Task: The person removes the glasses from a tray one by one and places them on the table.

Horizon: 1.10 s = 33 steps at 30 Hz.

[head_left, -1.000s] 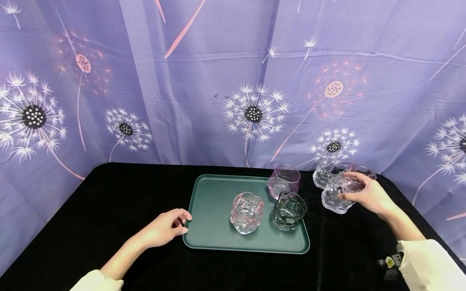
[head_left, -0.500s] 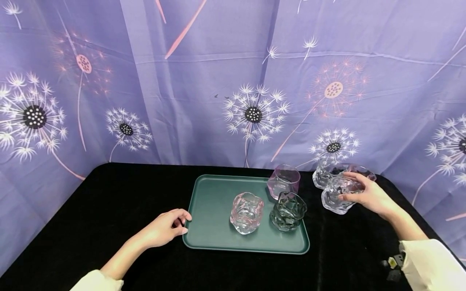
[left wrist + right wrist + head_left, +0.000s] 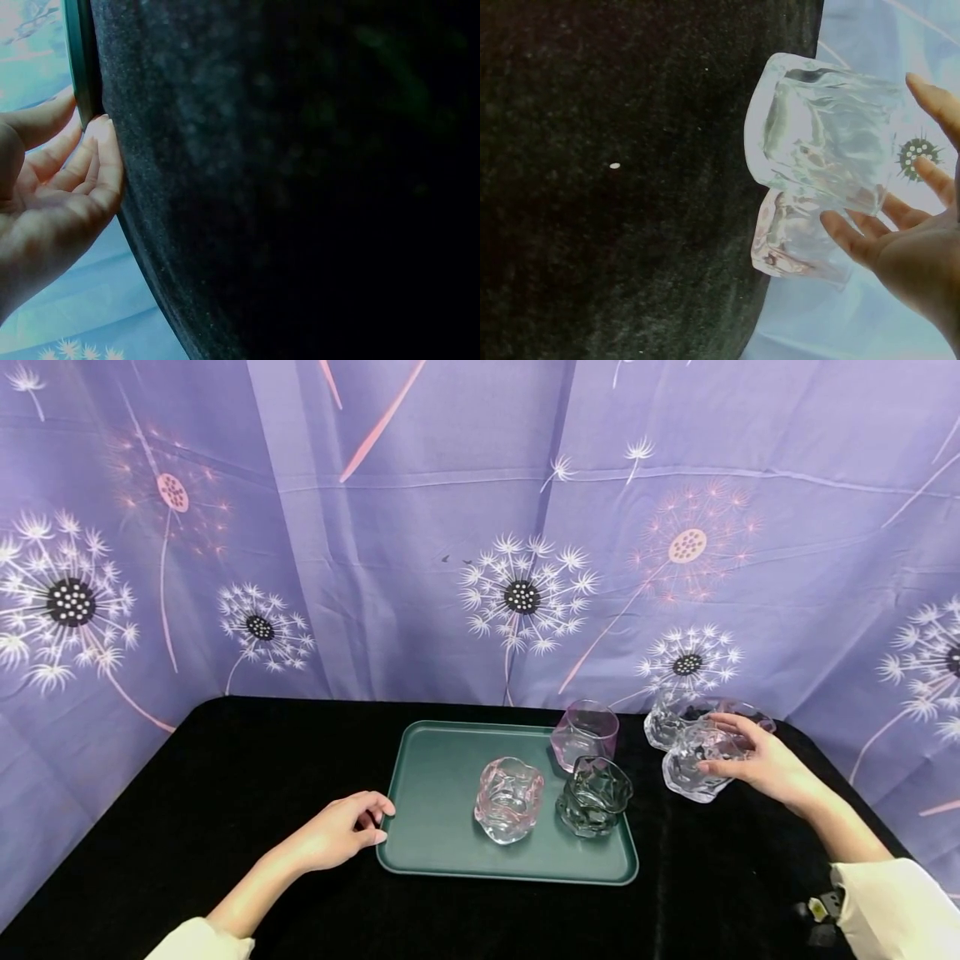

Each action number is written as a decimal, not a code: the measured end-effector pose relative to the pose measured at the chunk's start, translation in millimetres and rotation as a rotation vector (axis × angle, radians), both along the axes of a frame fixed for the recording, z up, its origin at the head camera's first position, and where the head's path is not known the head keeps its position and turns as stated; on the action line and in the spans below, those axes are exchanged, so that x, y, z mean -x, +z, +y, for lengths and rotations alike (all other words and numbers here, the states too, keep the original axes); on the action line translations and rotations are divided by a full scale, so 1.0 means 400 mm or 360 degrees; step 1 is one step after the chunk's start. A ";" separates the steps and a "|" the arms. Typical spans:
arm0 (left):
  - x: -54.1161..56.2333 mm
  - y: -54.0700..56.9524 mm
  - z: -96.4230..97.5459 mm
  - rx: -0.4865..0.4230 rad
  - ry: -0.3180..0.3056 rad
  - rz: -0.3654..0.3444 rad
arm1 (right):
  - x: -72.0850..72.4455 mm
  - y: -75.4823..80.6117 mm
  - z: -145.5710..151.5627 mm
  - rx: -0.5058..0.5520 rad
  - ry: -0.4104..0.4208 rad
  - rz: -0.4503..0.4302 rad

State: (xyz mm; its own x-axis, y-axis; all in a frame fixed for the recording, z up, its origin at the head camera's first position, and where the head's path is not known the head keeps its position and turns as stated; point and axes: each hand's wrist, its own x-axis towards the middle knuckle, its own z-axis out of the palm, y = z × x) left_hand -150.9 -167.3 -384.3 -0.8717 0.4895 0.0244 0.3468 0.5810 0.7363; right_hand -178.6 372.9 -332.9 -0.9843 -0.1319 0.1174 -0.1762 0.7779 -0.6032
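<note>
My left hand (image 3: 348,828) is at the left edge of a green tray (image 3: 435,777), thumb and fingers pinching its rim; the left wrist view shows the fingertips at the tray's rim (image 3: 84,67). My right hand (image 3: 765,764) holds a clear wavy drinking glass (image 3: 688,770) near its top, thumb on the near side and fingers around the far side. That glass stands on the black cloth right of the tray. In the right wrist view the fingers (image 3: 847,238) spread around the clear glass (image 3: 817,135), with a pinkish glass (image 3: 787,240) behind it.
On the tray stand a pale pink wavy glass (image 3: 508,802), a smoky grey glass (image 3: 592,806) and, at the back right corner, a purple glass (image 3: 587,737). More glasses, one clear (image 3: 660,728), stand behind my right hand. A purple dandelion-print curtain (image 3: 405,568) hangs behind.
The right forearm and sleeve have shifted slightly right and down, while the right hand stays at the clear glass. The left hand, tray and glasses have not visibly moved.
</note>
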 end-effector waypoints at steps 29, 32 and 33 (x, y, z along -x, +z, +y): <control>0.001 0.001 0.001 0.0020 -0.0012 0.0036 | 0.000 0.056 -0.092 0.0065 0.0279 0.0161; 0.001 0.002 0.001 0.0020 -0.0008 0.0023 | 0.003 0.064 -0.120 0.0067 0.0326 0.0155; 0.001 0.002 0.001 0.0020 -0.0007 0.0020 | 0.004 0.067 -0.129 0.0075 0.0340 0.0143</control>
State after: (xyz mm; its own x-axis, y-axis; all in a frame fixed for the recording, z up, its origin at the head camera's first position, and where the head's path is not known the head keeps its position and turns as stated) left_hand -151.2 -167.0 -383.5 -0.8691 0.4938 0.0293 0.3587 0.5883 0.7247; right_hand -180.1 321.3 -306.2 -0.9200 -0.3282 0.2142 -0.3883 0.6886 -0.6124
